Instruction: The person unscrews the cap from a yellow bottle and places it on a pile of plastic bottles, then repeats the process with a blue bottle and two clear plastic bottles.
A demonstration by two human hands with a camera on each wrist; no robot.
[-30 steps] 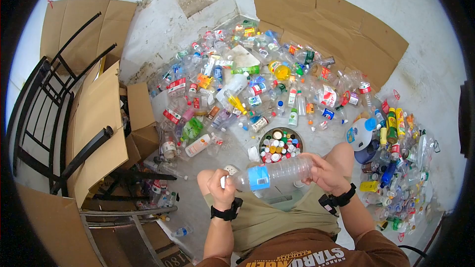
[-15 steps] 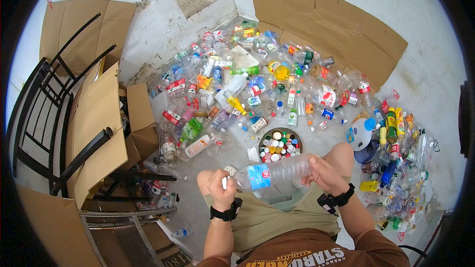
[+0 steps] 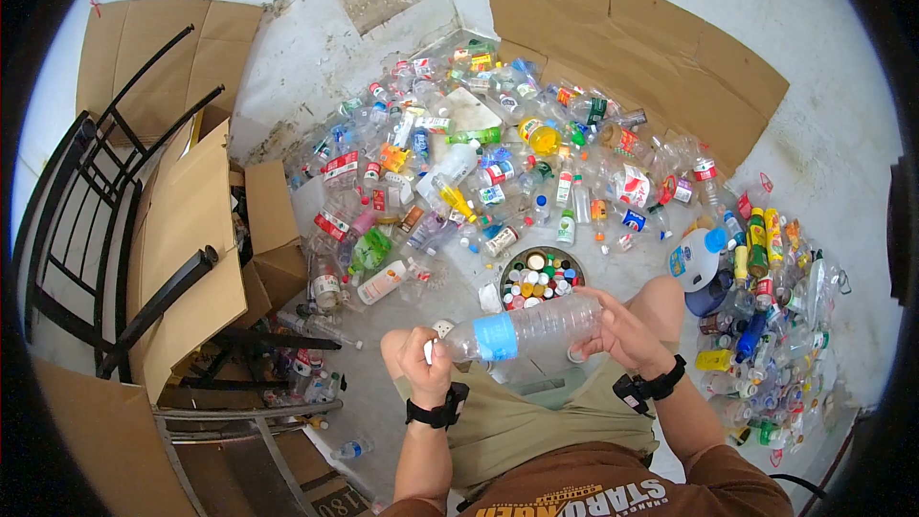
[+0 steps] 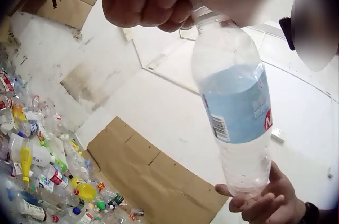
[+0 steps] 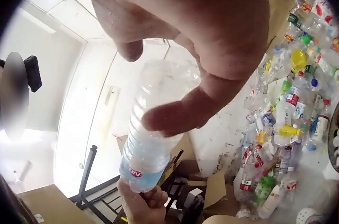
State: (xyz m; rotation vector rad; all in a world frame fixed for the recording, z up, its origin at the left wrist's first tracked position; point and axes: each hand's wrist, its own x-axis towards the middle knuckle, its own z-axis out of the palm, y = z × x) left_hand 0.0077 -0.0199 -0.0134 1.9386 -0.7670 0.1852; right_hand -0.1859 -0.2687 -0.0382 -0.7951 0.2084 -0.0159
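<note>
The head view shows a tangled heap of plastic bottles (image 3: 479,172), too jumbled to count, on the floor. One round tray (image 3: 539,249) of caps has its near edge hidden by one clear, ribbed bottle (image 3: 553,325). The left hand (image 3: 424,366) clamps around its mostly hidden neck; the right hand's (image 3: 629,333) thumb and fingers grip its base.

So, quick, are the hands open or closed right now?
Left hand: closed, fingers curled round the neck end of a clear plastic bottle.
Right hand: closed loosely, fingers and thumb curled round its base end.
</note>
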